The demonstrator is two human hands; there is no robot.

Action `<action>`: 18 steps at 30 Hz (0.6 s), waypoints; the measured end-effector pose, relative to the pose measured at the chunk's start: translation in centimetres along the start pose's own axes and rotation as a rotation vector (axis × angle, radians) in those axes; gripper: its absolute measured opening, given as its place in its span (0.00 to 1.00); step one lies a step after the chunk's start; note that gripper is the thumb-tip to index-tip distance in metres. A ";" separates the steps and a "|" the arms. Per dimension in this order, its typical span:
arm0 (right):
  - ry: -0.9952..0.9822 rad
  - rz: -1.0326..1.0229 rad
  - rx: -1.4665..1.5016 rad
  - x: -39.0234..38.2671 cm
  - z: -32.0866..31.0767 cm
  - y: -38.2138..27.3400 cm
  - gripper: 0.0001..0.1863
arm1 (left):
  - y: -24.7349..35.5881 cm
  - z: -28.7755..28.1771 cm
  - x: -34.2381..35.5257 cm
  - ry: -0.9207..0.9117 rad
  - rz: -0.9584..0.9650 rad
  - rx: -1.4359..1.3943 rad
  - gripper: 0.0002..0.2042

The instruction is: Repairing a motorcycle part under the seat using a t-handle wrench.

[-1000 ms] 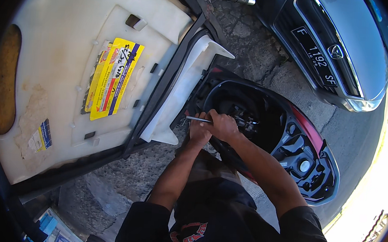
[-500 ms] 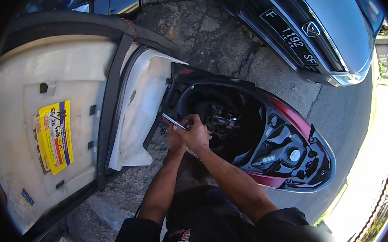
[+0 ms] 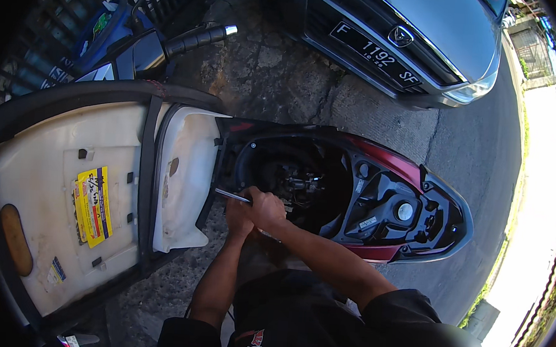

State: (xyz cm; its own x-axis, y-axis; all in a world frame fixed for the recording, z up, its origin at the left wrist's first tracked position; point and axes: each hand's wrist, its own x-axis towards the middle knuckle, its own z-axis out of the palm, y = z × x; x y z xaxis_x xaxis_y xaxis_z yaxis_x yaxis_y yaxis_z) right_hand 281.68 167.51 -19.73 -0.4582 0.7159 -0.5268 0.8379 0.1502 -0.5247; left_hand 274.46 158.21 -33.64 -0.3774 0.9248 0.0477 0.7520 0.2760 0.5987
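Observation:
My right hand [image 3: 268, 209] is closed in a fist at the near left edge of the scooter's open under-seat bay [image 3: 246, 171]. From it a slim silver rod-shaped tool [image 3: 230, 195] sticks out to the left; its other end is hidden by my fingers. Close against it, my left hand [image 3: 238, 220] is closed too, just below the rod. The right hand covers part of its fingers, and what they grip is hidden. Inside the dark bay, metal engine parts [image 3: 303, 183] show beyond my hands.
The scooter's seat [image 3: 39, 176] stands raised at the left, its pale underside bearing a yellow sticker [image 3: 94, 206]. A handlebar grip [image 3: 200, 41] lies beyond it. A fuel cap [image 3: 405, 211] sits in the scooter's tail at the right. A parked car [image 3: 397, 33] stands at the far side.
The whole view has shifted, so more of the fence and handlebar shows at the far left. My hands stay together at the bay's edge, and the rod now lies closer to level.

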 end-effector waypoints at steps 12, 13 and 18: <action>0.346 -0.013 0.247 -19.9 -13.8 7.5 0.10 | -1.9 -10.6 -8.5 0.078 -1.099 -1.096 0.08; 0.385 -0.052 0.214 -21.1 -14.7 7.0 0.09 | -2.8 -10.6 -8.5 0.125 -1.182 -1.094 0.09; 0.344 -0.339 0.303 -23.7 -14.6 7.8 0.16 | -12.3 -8.6 -8.9 0.427 -1.293 -0.669 0.14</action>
State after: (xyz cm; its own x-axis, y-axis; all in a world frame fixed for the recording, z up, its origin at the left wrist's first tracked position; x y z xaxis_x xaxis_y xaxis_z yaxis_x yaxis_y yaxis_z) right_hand 303.40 161.69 -1.63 -0.5209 0.8504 -0.0737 0.5154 0.2445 -0.8213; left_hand 263.93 144.38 -34.50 -0.7776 -0.0283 -0.6281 -0.5409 0.5393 0.6454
